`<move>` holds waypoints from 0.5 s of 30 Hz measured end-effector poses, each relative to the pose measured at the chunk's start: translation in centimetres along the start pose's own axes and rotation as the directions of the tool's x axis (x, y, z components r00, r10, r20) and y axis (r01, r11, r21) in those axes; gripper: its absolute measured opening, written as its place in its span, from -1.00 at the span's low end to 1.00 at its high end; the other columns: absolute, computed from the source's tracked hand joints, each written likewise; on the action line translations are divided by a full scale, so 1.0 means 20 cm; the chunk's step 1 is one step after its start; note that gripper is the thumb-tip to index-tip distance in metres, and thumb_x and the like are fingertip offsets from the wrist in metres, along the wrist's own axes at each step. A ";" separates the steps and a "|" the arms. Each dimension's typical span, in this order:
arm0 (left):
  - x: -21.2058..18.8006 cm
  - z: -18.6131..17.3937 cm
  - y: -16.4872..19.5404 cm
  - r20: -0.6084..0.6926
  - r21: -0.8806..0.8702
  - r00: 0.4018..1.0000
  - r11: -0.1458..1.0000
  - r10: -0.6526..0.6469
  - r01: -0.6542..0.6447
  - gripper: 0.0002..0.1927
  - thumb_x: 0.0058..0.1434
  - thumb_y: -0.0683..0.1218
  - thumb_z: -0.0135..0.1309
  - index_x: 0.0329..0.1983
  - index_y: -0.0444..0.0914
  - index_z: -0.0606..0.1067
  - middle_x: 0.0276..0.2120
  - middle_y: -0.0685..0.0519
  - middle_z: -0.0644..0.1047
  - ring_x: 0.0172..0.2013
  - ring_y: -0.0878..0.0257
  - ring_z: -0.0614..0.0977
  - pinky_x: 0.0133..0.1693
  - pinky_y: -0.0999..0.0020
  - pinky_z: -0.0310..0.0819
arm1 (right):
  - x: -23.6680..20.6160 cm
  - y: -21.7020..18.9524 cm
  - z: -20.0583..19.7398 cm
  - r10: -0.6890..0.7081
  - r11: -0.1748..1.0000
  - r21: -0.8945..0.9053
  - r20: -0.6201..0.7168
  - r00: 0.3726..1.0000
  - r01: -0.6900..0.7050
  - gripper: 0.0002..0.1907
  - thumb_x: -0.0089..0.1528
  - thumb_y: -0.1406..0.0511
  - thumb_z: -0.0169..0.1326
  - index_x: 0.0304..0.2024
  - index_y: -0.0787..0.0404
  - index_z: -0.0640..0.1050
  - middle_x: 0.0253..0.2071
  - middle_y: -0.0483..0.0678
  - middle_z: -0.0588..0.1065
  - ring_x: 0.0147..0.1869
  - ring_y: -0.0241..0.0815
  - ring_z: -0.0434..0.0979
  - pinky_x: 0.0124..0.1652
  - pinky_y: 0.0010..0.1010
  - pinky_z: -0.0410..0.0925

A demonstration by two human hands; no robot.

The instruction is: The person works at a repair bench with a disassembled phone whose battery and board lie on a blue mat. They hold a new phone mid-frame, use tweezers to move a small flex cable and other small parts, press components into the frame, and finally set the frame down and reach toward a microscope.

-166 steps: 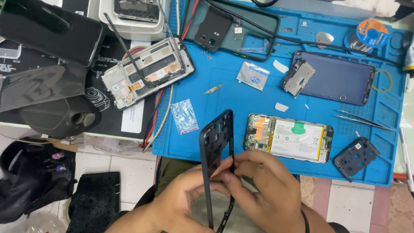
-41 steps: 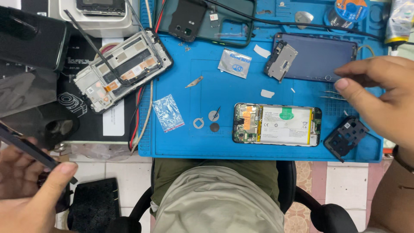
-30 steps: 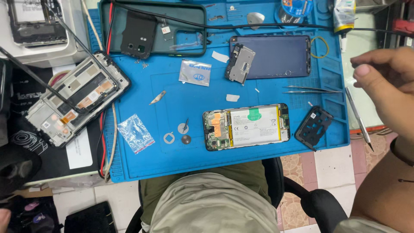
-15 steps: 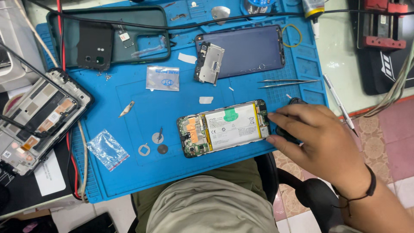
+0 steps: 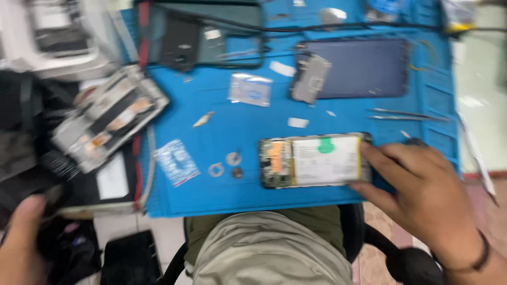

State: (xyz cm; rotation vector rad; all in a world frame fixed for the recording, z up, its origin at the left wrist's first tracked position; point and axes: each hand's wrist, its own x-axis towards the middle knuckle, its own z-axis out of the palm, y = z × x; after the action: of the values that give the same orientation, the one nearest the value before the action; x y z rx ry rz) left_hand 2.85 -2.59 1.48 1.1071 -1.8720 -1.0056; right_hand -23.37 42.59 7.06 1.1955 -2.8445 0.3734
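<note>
Head view, blurred by motion: right hand (image 5: pixel 422 195) at the right end of the opened phone (image 5: pixel 314 161), fingers (image 5: pixel 388 158) spread and the thumb below, both touching that end – one at the upper corner, one at the lower; impossible to tell through the blur whether pinched firm or only resting. Opened phone flat on the blue mat (image 5: pixel 237 121), back off, pale battery and circuit board showing. Just left of the opened phone, two small rings (image 5: pixel 224 164) and a dark screw-like bit; further left, a small clear bag (image 5: pixel 177 161); above the opened phone, a dark screen panel (image 5: pixel 364 67) with a metal shield (image 5: pixel 311 78) at its left edge; up and right of it, tweezers (image 5: pixel 406 114). Well left of the opened phone, off the mat, a second stripped frame (image 5: pixel 108 124); down from there, left hand (image 5: pixel 24 243) at the picture's corner, only thumb and palm in view – grip not readable. By the look of it, the taking-hold step; a lift from here would call for a pinch on the frame edges, clear of the battery and board.
</note>
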 end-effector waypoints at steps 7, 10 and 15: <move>0.00 0.05 0.28 0.047 0.155 0.988 0.976 0.149 -0.155 0.00 0.11 -0.25 0.50 0.53 -0.50 0.19 0.20 -0.10 0.51 -0.01 0.29 0.59 -0.08 0.48 0.51 | -0.03 0.21 0.18 -0.008 1.000 0.009 -0.005 1.000 0.008 -0.31 -0.15 0.24 0.42 0.04 0.35 0.64 -0.24 0.08 0.55 -0.31 -0.15 0.56 -0.29 -0.38 0.41; 0.01 0.06 0.32 0.059 0.099 0.988 0.984 0.144 -0.150 0.00 0.12 -0.23 0.48 0.53 -0.50 0.17 0.15 -0.08 0.52 -0.03 0.33 0.61 -0.09 0.53 0.54 | -0.06 0.29 0.22 0.055 0.998 0.002 0.051 0.997 -0.055 -0.32 -0.12 0.24 0.43 0.05 0.36 0.64 -0.24 0.11 0.57 -0.37 -0.18 0.59 -0.34 -0.41 0.45; 0.04 0.00 0.30 -0.040 -0.010 0.998 0.999 0.044 -0.044 -0.05 0.12 -0.18 0.43 0.47 -0.49 0.16 0.05 -0.01 0.56 -0.06 0.37 0.63 -0.12 0.58 0.54 | -0.09 0.33 0.21 0.122 0.990 0.063 0.075 0.990 -0.127 -0.42 -0.01 0.28 0.40 0.05 0.40 0.62 -0.22 0.19 0.61 -0.33 -0.13 0.66 -0.33 -0.38 0.49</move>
State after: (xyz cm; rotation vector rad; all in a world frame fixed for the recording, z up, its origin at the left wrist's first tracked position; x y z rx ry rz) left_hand 0.58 -1.34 6.89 1.0670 -1.8490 -0.9614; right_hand -26.55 47.35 1.47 1.0649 -2.9995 0.4446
